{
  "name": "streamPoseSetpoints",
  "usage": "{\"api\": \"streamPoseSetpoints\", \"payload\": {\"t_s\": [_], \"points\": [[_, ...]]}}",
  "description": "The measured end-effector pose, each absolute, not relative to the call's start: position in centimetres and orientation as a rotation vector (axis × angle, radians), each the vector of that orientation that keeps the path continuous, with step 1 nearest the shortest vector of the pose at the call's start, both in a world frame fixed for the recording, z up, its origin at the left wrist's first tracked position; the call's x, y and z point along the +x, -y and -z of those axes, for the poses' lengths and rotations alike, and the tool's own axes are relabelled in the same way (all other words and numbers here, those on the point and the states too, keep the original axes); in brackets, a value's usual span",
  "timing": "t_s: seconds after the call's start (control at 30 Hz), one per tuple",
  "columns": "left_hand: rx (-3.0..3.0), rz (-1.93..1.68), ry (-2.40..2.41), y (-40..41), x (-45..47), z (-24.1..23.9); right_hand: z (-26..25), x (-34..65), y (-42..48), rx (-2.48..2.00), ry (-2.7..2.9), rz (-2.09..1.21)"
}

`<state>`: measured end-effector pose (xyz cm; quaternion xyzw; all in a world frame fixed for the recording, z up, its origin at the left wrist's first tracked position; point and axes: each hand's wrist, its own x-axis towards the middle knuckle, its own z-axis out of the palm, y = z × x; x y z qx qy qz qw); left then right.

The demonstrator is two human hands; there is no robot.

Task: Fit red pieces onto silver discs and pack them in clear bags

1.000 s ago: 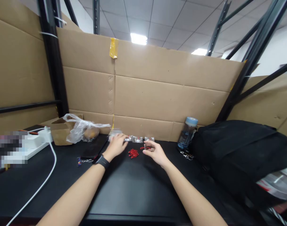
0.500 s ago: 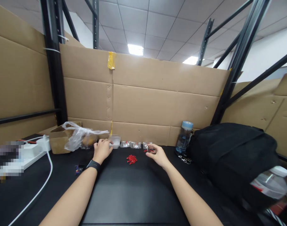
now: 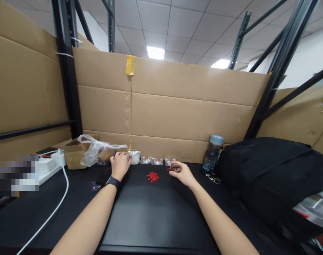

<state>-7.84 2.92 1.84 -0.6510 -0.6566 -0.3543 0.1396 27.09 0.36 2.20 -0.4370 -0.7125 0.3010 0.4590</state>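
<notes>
My left hand (image 3: pixel 120 165), with a dark watch on the wrist, has bent fingers at the left edge of a stack of clear plastic bags (image 3: pixel 135 157). Its fingertips grip that edge, though what lies between them is partly hidden. My right hand (image 3: pixel 183 174) pinches a small red piece with a shiny metal part (image 3: pixel 172 168) between thumb and fingers, just above the table. Between the hands lies a loose pile of small red pieces (image 3: pixel 153 177). Behind it stand small filled clear packets in a row, among them a left packet (image 3: pixel 145 160), a middle packet (image 3: pixel 157 162) and a right packet (image 3: pixel 169 162).
A cardboard box (image 3: pixel 75 156) and a tied plastic bag (image 3: pixel 96 150) stand back left, by a white power strip (image 3: pixel 51 168) with a cable. To the right are a water bottle (image 3: pixel 212 153), metal rings (image 3: pixel 212 179) and a black backpack (image 3: pixel 267 173). Cardboard walls (image 3: pixel 172 117) enclose the table.
The whole view has shifted slightly, so things sit a little further right and higher. The bags by my left hand now look flatter. My right hand keeps its pinch.
</notes>
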Motion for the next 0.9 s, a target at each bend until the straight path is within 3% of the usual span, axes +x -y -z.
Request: {"api": "streamPoseSetpoints", "payload": {"t_s": [0.3, 0.5, 0.7, 0.9], "points": [[-2.041, 1.231, 1.68, -0.5, -5.2, -4.5, -2.3, 27.2, -0.3, -1.086, 1.771, -0.721], [-2.668, 1.0, 1.254, 1.6, -0.1, -4.2, -3.0, 27.4, 0.0, -1.136, 1.757, -0.484], [-2.953, 0.908, 0.946, 4.4, 4.1, -3.2, -3.6, 28.3, -0.2, -1.133, 1.797, -0.4], [-3.159, 0.577, 0.855, 5.0, 4.1, -2.4, -4.8, 29.5, 0.1, -1.099, 1.918, -0.359]]}}
